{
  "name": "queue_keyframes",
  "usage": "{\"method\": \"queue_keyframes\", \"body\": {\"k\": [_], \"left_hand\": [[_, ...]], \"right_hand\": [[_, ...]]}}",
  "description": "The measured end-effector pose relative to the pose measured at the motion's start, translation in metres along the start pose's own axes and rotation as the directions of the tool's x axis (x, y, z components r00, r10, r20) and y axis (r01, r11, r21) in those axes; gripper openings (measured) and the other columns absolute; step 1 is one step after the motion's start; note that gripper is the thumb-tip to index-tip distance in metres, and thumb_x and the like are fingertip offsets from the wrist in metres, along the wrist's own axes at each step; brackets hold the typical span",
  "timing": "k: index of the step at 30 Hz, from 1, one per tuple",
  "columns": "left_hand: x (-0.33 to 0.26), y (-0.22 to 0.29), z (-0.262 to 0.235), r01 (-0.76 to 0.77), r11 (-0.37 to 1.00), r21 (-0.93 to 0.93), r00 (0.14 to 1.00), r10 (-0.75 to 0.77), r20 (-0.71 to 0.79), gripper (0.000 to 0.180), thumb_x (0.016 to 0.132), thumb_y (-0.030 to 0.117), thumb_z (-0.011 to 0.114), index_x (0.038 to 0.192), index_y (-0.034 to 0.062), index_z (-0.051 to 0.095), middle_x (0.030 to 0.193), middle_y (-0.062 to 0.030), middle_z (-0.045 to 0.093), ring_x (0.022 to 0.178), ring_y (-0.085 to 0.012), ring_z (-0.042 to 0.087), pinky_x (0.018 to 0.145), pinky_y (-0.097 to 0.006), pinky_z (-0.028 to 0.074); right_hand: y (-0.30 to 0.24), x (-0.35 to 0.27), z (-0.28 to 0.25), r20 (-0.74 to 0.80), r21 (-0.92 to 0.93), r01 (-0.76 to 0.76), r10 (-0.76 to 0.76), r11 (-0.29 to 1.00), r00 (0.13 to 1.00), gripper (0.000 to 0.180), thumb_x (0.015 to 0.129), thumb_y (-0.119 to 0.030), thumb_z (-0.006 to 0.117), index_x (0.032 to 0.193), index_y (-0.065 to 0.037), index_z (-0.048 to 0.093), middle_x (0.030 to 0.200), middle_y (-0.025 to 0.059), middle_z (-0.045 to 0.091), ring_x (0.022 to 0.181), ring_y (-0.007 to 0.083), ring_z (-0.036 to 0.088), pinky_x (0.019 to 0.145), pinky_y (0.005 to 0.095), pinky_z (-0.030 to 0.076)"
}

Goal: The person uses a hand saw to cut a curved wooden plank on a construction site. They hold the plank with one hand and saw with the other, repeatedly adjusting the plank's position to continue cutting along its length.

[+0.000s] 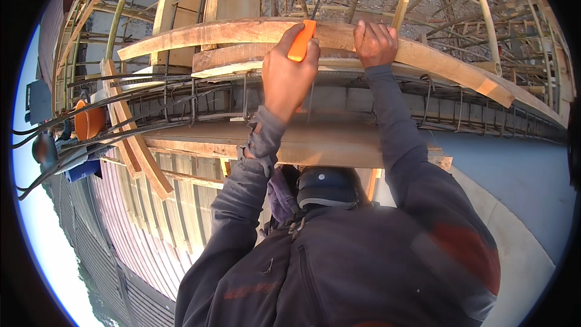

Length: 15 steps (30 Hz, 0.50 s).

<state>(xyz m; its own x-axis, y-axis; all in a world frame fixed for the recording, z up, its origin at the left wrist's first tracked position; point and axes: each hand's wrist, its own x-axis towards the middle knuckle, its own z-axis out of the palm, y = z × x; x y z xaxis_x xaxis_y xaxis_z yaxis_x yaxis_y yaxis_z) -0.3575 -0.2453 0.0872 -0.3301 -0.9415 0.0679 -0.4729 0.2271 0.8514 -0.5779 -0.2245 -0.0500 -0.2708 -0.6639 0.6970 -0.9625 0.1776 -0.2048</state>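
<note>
My left hand (289, 75) is closed around the orange handle (301, 41) of a tool. Its thin dark shaft (315, 7) points away past a long curved wooden plank (200, 33). My right hand (375, 42) grips the top edge of the same plank just to the right of the tool. A short pale wooden stick (400, 7) stands up right behind that hand; whether the fingers touch it is hidden. A second shorter board (230, 57) lies directly under the plank. Both grey sleeves reach forward from my dark jacket.
Steel rebar (181, 94) runs beneath the boards along wooden formwork (327, 145). Bamboo scaffold poles (484, 12) cross at the back. An orange bucket (89, 121) hangs at the left. Corrugated sheeting (139, 224) lies below left, a grey concrete surface (520, 175) at the right.
</note>
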Motion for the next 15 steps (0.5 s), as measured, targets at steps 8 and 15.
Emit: {"method": "queue_keyframes", "body": {"k": [8,15], "left_hand": [[-0.166,0.068,-0.131,0.252,0.965,-0.077,0.961,-0.240,0.136,0.052,0.100,0.016,0.066,0.147,-0.0059,0.058,0.128,-0.0243,0.075,0.106,-0.0234,0.075,0.093,-0.033,0.057],[-0.010,-0.006,-0.010,0.007,1.000,-0.012,1.000,-0.006,0.025,0.039,0.099,0.020,0.068,0.132,-0.0009,0.069,0.075,-0.0154,0.071,0.063,-0.0224,0.068,0.065,-0.038,0.055]], "right_hand": [[0.008,-0.016,0.001,-0.057,0.004,-0.040,0.040,0.999,0.998,0.023,0.101,-0.019,0.066,0.084,-0.009,0.079,0.081,0.0033,0.073,0.077,0.0226,0.069,0.078,0.0389,0.048],[-0.006,-0.006,0.006,-0.088,0.039,0.025,-0.021,0.999,0.996,0.026,0.102,-0.018,0.065,0.081,-0.009,0.077,0.080,0.0033,0.073,0.076,0.0231,0.069,0.075,0.0395,0.048]]}}
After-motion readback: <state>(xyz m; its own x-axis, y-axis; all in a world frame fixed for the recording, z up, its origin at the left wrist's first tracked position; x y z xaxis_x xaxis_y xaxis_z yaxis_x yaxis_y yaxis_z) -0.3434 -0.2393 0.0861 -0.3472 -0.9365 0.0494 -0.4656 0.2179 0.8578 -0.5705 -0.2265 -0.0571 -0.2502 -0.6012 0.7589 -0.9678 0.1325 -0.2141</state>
